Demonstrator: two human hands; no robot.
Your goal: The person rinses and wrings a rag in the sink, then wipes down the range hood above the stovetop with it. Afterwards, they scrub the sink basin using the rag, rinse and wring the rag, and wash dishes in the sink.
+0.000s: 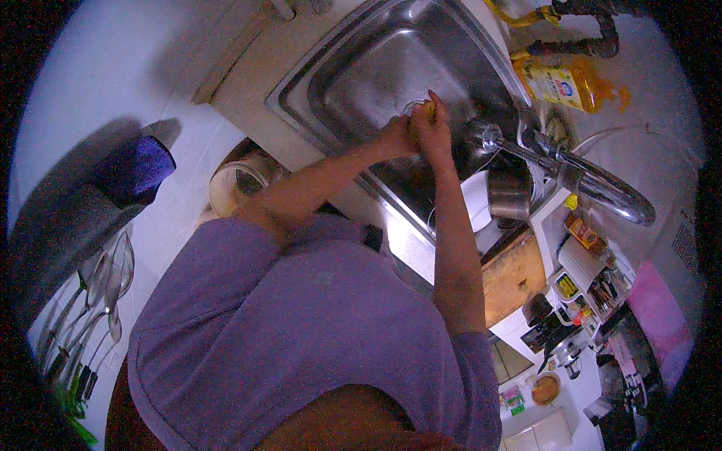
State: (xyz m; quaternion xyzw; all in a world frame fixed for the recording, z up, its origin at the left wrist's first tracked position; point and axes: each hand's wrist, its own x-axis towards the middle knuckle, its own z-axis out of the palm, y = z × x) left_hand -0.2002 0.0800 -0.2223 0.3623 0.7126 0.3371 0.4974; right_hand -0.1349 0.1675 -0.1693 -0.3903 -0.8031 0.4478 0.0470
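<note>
Over the steel sink basin my two hands are close together. My left hand is bent in against the right, and its fingers are largely hidden. My right hand is closed around a small yellow thing, possibly a sponge. A clear, shiny rim or splash shows just beyond the fingers; which it is cannot be told. Right of the hands is the chrome faucet. Below the faucet, a metal pot and a white dish sit beside my right forearm.
A bottle of yellow liquid lies beyond the sink's right edge. A wooden cutting board and a utensil holder are at right. A round pale container is below the counter at left. Utensils hang on the left wall.
</note>
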